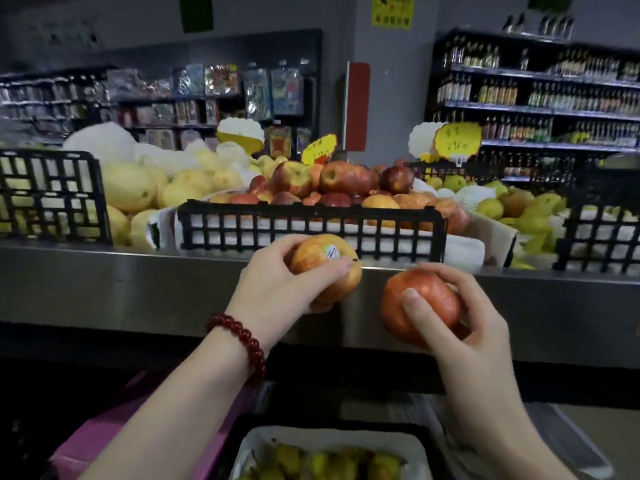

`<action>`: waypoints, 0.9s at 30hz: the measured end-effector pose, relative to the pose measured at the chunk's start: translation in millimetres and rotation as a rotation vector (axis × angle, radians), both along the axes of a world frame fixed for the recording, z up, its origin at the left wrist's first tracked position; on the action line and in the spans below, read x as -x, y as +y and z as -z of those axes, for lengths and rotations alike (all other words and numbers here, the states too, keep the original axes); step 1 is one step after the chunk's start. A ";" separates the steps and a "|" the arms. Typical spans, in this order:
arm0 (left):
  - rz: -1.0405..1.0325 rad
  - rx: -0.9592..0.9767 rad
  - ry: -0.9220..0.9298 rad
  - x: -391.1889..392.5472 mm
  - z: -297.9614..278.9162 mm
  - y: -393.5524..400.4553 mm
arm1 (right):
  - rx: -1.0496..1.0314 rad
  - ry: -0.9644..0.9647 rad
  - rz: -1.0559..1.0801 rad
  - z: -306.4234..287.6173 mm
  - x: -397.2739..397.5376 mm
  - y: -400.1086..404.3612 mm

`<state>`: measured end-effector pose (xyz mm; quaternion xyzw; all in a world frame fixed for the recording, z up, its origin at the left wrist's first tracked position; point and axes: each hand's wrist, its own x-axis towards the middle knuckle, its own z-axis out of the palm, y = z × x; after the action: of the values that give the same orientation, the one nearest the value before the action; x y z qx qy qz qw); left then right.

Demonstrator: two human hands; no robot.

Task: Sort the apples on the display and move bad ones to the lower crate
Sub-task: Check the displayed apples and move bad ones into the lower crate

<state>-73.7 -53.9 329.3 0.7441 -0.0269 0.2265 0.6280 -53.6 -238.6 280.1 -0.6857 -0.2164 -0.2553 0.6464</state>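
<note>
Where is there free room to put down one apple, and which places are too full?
Free: the steel ledge left of the left hand, in front of the crates. Crowded: the apple crate is heaped, and the lower crate already holds fruit. Both hands are full: left hand a yellow-red apple, right hand a red apple.

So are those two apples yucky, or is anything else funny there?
Nothing stands out. The left hand holds a yellow-red apple with a sticker, the right hand a redder apple. Neither shows a bruise from here, though hidden sides can't be judged.
</note>
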 end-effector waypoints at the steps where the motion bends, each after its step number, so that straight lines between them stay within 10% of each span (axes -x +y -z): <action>1: 0.010 0.003 0.013 -7.9 -9.9 3.0 | 0.002 0.010 0.017 -8.9 -5.4 2.9; 12: 0.008 -0.044 0.080 -98.4 -120.6 9.3 | -0.011 0.052 0.156 -133.2 -67.2 14.8; 27: -0.082 -0.714 0.213 -189.9 -185.6 -11.8 | 0.400 0.362 0.421 -195.8 -153.9 6.9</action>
<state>116.3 -65.7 514.9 0.9361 -0.0089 0.1493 0.3184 100.3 -231.7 475.8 -0.8626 0.0025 -0.2098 0.4603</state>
